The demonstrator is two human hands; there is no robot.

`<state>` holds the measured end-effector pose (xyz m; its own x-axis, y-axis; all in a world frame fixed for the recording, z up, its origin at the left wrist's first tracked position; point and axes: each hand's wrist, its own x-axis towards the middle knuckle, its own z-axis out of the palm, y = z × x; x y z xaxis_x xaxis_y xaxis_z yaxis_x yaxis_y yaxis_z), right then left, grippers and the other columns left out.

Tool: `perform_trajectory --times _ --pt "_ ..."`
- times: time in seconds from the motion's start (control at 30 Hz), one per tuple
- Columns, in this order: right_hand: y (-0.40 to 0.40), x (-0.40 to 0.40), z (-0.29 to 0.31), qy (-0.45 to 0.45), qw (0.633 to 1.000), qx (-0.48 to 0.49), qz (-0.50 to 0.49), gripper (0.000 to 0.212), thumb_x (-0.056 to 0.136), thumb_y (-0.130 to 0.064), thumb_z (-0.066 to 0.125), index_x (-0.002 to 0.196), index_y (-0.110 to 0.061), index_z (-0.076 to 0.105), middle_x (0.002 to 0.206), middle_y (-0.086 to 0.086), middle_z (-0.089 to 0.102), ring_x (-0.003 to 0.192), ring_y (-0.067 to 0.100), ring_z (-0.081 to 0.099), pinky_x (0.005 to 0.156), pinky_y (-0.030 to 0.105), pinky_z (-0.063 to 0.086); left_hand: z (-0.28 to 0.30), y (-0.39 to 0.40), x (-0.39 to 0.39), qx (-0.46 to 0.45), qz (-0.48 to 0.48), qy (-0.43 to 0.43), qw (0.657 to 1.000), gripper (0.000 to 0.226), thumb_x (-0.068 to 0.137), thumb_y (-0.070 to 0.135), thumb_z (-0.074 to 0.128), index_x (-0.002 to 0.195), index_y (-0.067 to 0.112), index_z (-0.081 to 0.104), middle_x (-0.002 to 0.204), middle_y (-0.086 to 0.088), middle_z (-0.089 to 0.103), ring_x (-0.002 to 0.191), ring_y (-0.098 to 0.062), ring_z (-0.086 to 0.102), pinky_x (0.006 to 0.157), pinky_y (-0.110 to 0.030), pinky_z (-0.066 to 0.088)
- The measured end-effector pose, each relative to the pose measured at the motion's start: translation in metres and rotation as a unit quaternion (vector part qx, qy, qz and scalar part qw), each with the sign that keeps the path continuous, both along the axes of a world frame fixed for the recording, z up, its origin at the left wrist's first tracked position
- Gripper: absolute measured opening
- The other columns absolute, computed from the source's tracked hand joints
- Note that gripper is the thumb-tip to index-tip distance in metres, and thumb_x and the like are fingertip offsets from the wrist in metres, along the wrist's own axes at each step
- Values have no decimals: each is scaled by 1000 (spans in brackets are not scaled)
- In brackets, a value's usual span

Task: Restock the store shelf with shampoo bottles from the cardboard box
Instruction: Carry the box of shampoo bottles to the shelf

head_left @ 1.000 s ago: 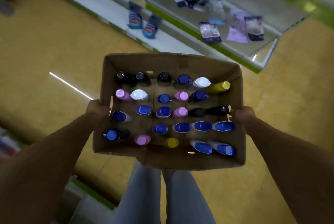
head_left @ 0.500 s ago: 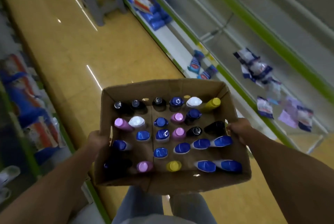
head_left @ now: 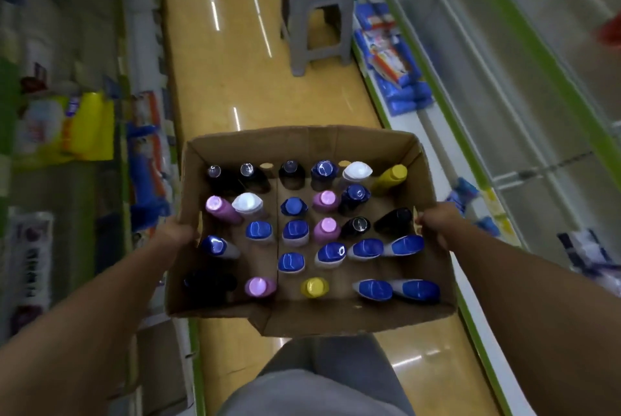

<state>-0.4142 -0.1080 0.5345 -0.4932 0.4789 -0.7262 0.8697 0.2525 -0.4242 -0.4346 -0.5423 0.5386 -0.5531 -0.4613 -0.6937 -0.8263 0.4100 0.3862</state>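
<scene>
The left hand (head_left: 176, 234) grips the left wall of the cardboard box (head_left: 336, 321); the right hand (head_left: 435, 224) grips its right wall. The box is carried waist-high over the aisle, full of shampoo bottles (head_left: 295, 230): probably heavy, with floppy walls, better supported underneath.

Dim overhead light streaks the glossy floor (head_left: 235, 46); edges smear with blur (wide-angle bending too).

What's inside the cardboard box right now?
The cardboard box holds upright bottles seen from above: mostly blue caps, plus purple, white, black and yellow. The caps hide the bodies and labels, and the near-left corner is too dark to read.
</scene>
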Motion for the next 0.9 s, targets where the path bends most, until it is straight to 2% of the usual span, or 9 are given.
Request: perform_trajectory --times 0.1,0.2,0.27,0.37,0.47,0.57,0.67,0.8,0.9 --pt "-23 -78 9 14 999 -3 32 7 87 7 56 84 1 57 90 24 57 62 24 50 54 31 42 13 -22 -41 20 35 25 999 29 86 -8 57 115 -12 56 83 -19 56 66 -27 51 60 -31 45" --pt "-47 -155 13 27 998 2 55 22 87 11 55 108 15 57 84 25 53 60 25 47 52 34 38 17 -46 -91 13 70 32 997 27 84 -4 62 109 -13 59 91 -27 62 72 -34 57 65 -36 52" --pt "-63 -208 13 32 996 -11 82 18 87 14 53 104 15 58 87 28 55 69 28 50 54 31 38 17 -60 -126 10 84 35 996 26 84 -7 61 108 -16 58 83 -25 59 62 -31 53 47 -25 51" --pt "-84 -283 17 23 995 -8 101 13 90 9 53 103 10 57 104 31 55 90 31 52 63 32 44 24 -77 -177 1 108 39 993 23 83 -11 59 105 -19 58 70 -20 53 53 -26 46 32 -23 41" --pt "-107 -351 29 8 993 -25 117 16 92 7 51 108 6 54 87 19 53 86 28 53 66 32 45 34 -91 -231 13 125 49 991 23 83 -12 57 106 -18 58 73 -23 54 48 -26 48 42 -28 47" --pt "-127 -415 36 3 991 -29 130 23 93 6 51 116 8 52 92 18 53 93 29 51 65 31 45 40 -109 -282 23 147 74 986 25 83 -15 54 107 -18 57 78 -24 54 38 -20 51 41 -31 45" --pt "-149 -469 44 3 990 -26 138 31 92 8 51 123 9 50 86 17 51 90 29 51 79 36 47 42 -125 -334 27 151 80 985 16 84 -14 53 97 -8 60 70 -21 53 38 -20 51 39 -28 43" --pt "-175 -542 47 27 990 -20 139 29 94 10 46 122 15 50 73 13 44 64 20 44 57 28 38 34 -149 -410 35 167 95 981 14 85 -9 58 99 -12 60 78 -22 54 64 -31 54 55 -33 49" --pt "-193 -595 39 36 992 -22 120 28 95 9 44 122 16 48 74 14 44 64 19 44 56 28 37 23 -170 -475 35 153 93 983 22 83 -13 57 105 -19 59 65 -16 51 55 -27 48 46 -31 46"
